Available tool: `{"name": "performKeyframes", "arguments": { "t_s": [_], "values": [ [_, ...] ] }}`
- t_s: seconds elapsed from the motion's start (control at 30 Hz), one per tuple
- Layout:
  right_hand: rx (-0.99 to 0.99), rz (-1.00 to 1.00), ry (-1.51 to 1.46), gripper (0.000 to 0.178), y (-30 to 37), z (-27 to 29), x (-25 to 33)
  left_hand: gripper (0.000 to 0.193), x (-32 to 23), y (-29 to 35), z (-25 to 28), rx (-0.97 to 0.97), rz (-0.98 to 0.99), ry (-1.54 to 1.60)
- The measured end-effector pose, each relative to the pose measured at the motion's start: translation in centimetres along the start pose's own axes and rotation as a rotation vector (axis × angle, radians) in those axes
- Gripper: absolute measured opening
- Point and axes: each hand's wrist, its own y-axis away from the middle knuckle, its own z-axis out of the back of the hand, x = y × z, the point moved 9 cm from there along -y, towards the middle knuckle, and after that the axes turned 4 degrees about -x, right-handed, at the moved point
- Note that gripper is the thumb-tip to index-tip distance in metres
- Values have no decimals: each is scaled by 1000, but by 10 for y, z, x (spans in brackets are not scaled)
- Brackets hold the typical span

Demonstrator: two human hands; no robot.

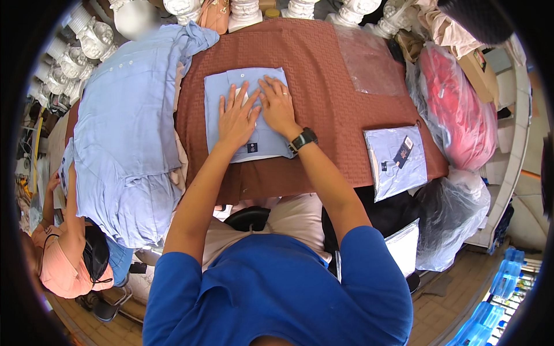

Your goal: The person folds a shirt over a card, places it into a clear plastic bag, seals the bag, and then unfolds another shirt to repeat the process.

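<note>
"Gripped, is anything?"
"Nothing; left hand [236, 122] and right hand [279, 109] are laid flat, opened, on the folded blue shirt [263, 134]."
"Placed where?"
"Near the front edge of the brown-covered table [323, 121]."

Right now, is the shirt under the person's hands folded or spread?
Folded: the light-blue shirt lies as a compact, nearly straight-edged rectangle.

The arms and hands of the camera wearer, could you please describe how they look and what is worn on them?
Short blue sleeves cover the upper arms; the forearms are bare. Both hands are ungloved. The right hand has what looks like a thin ring, with a dark watch at the wrist. No jewellery shows on the left hand.
</note>
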Motion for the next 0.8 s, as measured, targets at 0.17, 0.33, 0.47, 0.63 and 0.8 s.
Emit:
{"name": "performKeyframes", "arguments": {
  "t_s": [0.17,0.33,0.47,0.63,0.8],
  "values": [
    [-176,-25,291,34,-42,81,-53,50,4,3,-1,21,21,11],
    [-255,-441,1136,34,-34,159,-169,53,5,-2,-5,-11,12,46],
    [-68,-377,1147,28,-26,177,-197,56,5,-6,25,-121,-9,144],
    [-254,63,795,16,-49,219,-90,57,11,-11,77,-312,-12,355],
    [-264,154,225,12,-63,277,32,77,-1,-28,102,-352,19,613]
  ]
}}
